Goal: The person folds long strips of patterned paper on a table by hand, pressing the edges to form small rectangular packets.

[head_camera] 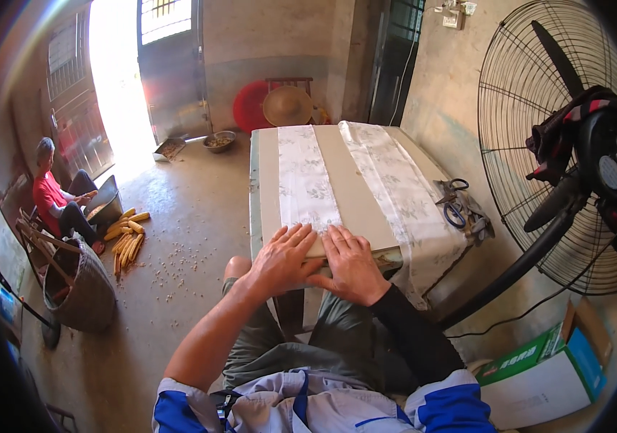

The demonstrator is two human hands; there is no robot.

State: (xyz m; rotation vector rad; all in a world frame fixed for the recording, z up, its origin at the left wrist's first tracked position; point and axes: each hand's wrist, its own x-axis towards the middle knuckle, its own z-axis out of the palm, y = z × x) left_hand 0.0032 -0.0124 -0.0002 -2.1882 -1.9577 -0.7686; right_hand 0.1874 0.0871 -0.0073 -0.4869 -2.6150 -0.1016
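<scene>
My left hand (pixel 285 258) and my right hand (pixel 350 261) lie side by side, palms down, at the table's near edge. Their fingertips rest on the near end of a white fabric strip (pixel 303 173) with a pale leaf print. It runs away from me along a beige board (pixel 360 189) on the table. To its right lies a second printed fabric piece (pixel 395 178), partly folded, whose near end hangs over the table's edge. Blue-handled scissors (pixel 454 214) and a dark-handled pair (pixel 455 185) sit on a crumpled grey cloth (pixel 480 221) at the right corner.
A large black fan (pixel 563 146) stands at the right, its pole slanting beside the table, above a cardboard box (pixel 541 384). At left, a seated person (pixel 51 197) handles corn near a pile of cobs (pixel 127 243) and a woven basket (pixel 84 292). Kernels are scattered on the floor.
</scene>
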